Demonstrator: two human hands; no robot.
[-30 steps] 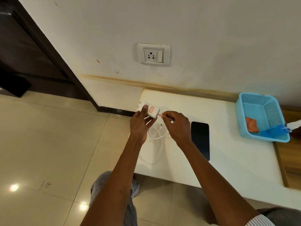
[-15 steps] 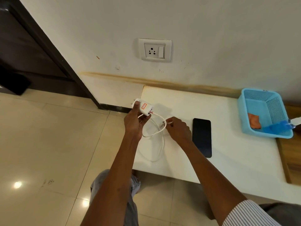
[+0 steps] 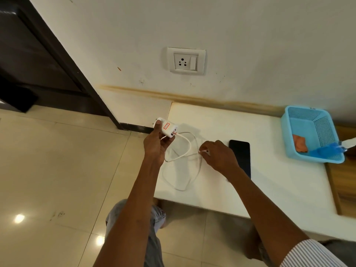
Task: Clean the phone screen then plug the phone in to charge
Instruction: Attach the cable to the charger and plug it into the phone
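The left hand (image 3: 157,145) is curled round a white charger adapter (image 3: 168,128), held up just off the left end of the white table (image 3: 269,182), its prongs pointing left. A white cable (image 3: 185,151) runs from the adapter and loops on the tabletop. The right hand (image 3: 217,156) pinches the cable's free end between fingertips, low over the table. Just beside that hand the dark phone (image 3: 241,155) lies flat, screen up. At far right a blue basket (image 3: 289,132) holds an orange cloth (image 3: 300,144). A wall socket (image 3: 185,61) sits above
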